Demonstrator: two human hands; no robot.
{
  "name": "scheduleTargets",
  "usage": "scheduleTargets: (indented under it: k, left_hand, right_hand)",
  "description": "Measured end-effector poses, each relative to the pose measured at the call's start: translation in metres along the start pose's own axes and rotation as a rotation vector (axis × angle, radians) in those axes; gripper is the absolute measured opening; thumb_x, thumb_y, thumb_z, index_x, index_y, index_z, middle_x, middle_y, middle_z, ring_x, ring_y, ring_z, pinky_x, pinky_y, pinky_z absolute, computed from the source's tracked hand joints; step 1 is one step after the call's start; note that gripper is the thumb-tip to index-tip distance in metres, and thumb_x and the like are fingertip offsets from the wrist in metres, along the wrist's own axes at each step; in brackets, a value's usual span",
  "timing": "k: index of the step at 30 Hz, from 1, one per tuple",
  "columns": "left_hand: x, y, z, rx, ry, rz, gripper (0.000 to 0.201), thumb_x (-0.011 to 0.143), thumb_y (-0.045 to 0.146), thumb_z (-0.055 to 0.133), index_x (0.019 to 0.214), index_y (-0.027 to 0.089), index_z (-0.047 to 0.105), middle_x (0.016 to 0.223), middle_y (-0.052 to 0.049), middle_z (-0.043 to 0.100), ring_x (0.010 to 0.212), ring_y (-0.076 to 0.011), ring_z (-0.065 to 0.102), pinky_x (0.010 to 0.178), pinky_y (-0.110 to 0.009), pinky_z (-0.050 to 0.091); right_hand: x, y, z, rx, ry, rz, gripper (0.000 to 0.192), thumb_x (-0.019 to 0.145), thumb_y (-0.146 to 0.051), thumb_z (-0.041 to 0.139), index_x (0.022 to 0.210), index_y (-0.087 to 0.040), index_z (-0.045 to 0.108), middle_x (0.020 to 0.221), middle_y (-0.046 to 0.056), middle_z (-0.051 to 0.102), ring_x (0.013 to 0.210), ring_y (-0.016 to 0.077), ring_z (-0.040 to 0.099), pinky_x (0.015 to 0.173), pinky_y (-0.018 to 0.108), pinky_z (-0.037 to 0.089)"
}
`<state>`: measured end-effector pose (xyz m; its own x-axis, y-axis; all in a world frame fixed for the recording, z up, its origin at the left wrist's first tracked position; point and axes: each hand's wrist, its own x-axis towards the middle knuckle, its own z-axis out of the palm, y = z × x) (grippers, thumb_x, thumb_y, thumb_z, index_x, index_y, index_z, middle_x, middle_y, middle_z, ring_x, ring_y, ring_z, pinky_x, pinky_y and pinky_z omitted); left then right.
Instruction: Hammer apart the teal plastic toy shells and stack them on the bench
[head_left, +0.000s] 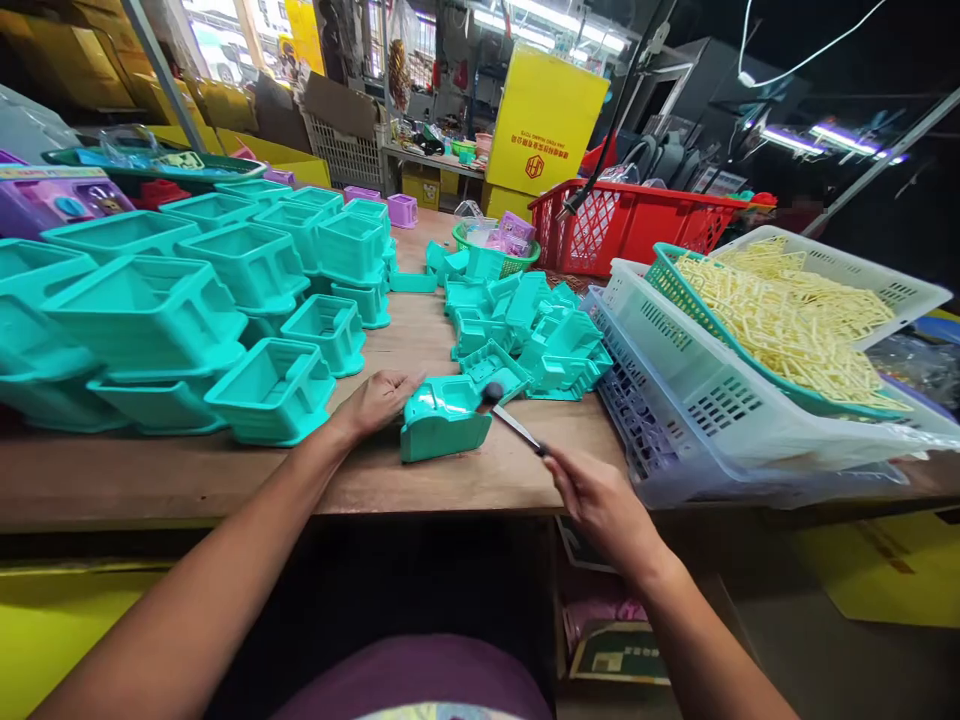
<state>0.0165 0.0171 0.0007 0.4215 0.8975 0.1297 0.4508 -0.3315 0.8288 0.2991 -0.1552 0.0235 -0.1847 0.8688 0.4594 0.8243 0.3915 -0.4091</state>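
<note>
Head view: for what looks like tapping, I would brace the teal plastic shell (448, 438) firmly on the bench (525, 478) and strike lightly, clear of the fingers. The right hand (596, 500) has its fingers clamped on a small black-headed hammer (517, 427); the left hand (379, 403) touches the shell's left end, its grip unclear to me. Near the bench's front edge, the shell looks glossy and smooth-sided.

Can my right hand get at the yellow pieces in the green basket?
Probably yes: the yellow pieces lie uncovered in the green basket, though the right hand may first have to put down its hammer.
</note>
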Motion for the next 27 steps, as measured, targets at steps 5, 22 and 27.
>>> scheduleTargets:
  k: [5, 22, 27]
  left_hand:
    - [0.0, -0.008, 0.005, 0.046, 0.063, 0.016, 0.051, 0.091, 0.062, 0.031, 0.059, 0.022, 0.034, 0.057, 0.002, 0.042, 0.062, -0.0153, 0.041, 0.06, -0.027, 0.036]
    - [-0.001, -0.006, 0.013, 0.019, 0.169, -0.027, 0.043, 0.092, 0.049, 0.034, 0.061, 0.023, 0.047, 0.059, -0.003, 0.055, 0.069, -0.0216, 0.057, 0.07, -0.031, 0.039]
    - [0.0, -0.014, 0.013, -0.09, 0.149, -0.061, 0.048, 0.089, 0.057, 0.041, 0.067, 0.02, 0.061, 0.069, -0.007, 0.067, 0.085, -0.0273, 0.064, 0.078, -0.031, 0.045]
  right_hand:
    - [0.025, -0.01, 0.016, -0.053, 0.022, -0.021, 0.031, 0.103, -0.028, 0.04, 0.122, -0.017, 0.062, 0.098, 0.009, 0.073, 0.083, 0.0192, 0.069, 0.074, 0.029, 0.052]
    - [0.019, -0.04, 0.003, -0.114, -0.099, -0.05, 0.029, 0.101, -0.027, 0.045, 0.124, -0.021, 0.062, 0.102, 0.008, 0.074, 0.086, 0.0209, 0.071, 0.073, 0.029, 0.055]
    - [0.026, -0.055, 0.002, -0.188, -0.081, -0.107, 0.035, 0.102, -0.027, 0.043, 0.133, -0.02, 0.057, 0.109, 0.011, 0.072, 0.086, 0.0219, 0.072, 0.073, 0.03, 0.054]
